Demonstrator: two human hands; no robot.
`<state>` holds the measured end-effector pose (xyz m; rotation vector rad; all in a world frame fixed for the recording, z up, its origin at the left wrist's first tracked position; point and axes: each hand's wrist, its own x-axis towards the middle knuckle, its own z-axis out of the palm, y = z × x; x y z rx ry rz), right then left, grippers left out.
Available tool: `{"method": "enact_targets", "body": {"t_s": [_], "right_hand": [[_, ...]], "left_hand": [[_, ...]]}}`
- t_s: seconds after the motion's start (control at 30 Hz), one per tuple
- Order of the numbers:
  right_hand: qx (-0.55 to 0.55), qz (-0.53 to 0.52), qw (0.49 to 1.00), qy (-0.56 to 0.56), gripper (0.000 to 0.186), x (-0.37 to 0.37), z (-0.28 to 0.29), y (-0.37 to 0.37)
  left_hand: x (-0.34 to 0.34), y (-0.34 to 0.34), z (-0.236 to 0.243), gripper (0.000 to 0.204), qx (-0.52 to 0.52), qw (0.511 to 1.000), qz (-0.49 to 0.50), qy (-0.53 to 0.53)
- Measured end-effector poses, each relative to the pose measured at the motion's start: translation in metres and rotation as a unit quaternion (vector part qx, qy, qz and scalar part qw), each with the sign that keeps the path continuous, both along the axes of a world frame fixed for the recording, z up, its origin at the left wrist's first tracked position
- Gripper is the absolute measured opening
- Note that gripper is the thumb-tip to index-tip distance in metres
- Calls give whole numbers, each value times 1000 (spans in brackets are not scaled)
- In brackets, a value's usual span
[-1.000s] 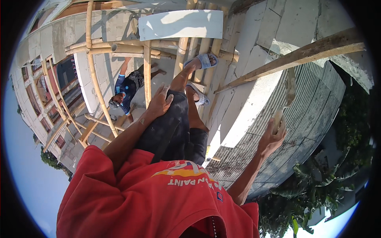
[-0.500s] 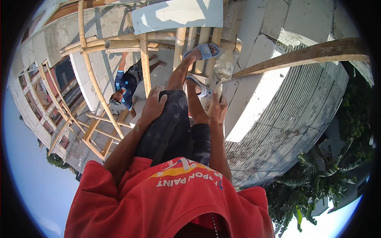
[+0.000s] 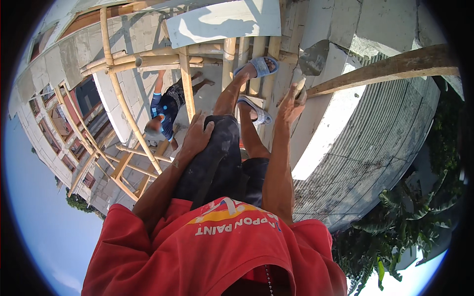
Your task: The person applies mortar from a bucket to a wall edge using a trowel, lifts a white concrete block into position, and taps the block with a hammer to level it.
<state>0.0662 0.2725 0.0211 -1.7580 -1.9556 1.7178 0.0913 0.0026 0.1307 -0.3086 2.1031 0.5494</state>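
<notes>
My right hand (image 3: pixel 291 105) is closed round the pale handle of a trowel (image 3: pixel 314 57). The trowel points away from me, its grey, mortar-stained blade in front of the pale wall and just above a wooden beam. My left hand (image 3: pixel 198 134) rests on the knee of my dark trousers (image 3: pixel 215 154), fingers stretched along it with nothing in them. Beyond the knee, my feet in grey-blue sandals (image 3: pixel 263 67) stand on a platform of bamboo poles (image 3: pixel 257 45).
Bamboo scaffolding (image 3: pixel 123 101) rises at the left. Below it a person in a dark blue shirt (image 3: pixel 167 108) bends over. A pale flat panel (image 3: pixel 224 23) lies ahead. At right, the wooden beam (image 3: pixel 380 72) crosses above a corrugated roof (image 3: pixel 368 148).
My right hand has moved away from me and to the right with the trowel. The blade now shows a darker face. My left hand stays on the knee.
</notes>
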Motion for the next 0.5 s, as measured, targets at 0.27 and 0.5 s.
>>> {"method": "enact_targets", "body": {"t_s": [0.27, 0.5], "right_hand": [[-175, 54, 983, 14, 50, 52, 106, -18], [-116, -31, 992, -30, 50, 160, 217, -17]], "left_hand": [[4, -9, -10, 56, 18, 1000, -15, 16], [-2, -18, -12, 56, 27, 997, -65, 30]]}}
